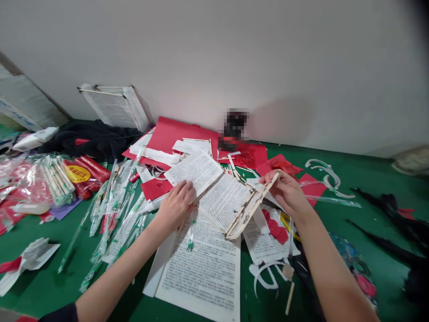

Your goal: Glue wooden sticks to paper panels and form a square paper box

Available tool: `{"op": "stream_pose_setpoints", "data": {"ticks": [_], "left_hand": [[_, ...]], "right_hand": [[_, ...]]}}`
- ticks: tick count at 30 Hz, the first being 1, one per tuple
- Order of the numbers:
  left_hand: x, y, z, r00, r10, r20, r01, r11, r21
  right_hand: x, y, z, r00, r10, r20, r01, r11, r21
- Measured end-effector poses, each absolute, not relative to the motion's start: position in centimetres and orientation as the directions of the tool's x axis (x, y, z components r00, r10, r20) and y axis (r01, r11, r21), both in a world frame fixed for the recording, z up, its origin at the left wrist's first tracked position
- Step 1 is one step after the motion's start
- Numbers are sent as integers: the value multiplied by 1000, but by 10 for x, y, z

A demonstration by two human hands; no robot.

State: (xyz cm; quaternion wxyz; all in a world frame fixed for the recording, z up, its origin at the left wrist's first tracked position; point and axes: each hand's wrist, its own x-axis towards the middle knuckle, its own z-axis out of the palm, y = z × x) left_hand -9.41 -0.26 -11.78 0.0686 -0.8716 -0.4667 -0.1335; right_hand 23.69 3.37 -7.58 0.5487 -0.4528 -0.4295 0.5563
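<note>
A printed paper panel [227, 201] with thin sticks along its edges lies tilted over the middle of the pile. My right hand [288, 192] pinches the upper right corner of its raised, stick-edged strip. On the left, my left hand [177, 203] has its fingers bent over the panel's lower left edge, the thumb hidden. Joined to the panel, a second printed section [197, 170] reaches toward the upper left. Underneath is a large printed sheet [204, 273], with a small clear wrapper with a green end [191, 237] on it.
Clear-wrapped sticks [114, 210] and a red packet [83, 174] lie to the left. Red card [184, 134] is behind, near the wall. A stick-framed paper panel [114, 107] leans there. White curved pieces [331, 179] and black cloth strips [392, 219] lie to the right.
</note>
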Motion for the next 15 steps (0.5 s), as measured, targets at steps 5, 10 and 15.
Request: {"op": "stream_pose_setpoints", "data": {"ticks": [5,10,15], "left_hand": [[-96,-2,-114,594,772,226,801,-593,-79],[-94,-4,-100,633,755,170,773,-627,-95],[-95,-9,-92,621,765,171,783,-616,-88]], "right_hand": [[241,34,-77,30,999,-26,-223,-19,-975],[243,33,-76,47,999,-18,-211,-8,-978],[241,32,-74,76,997,5,-186,19,-982]]}}
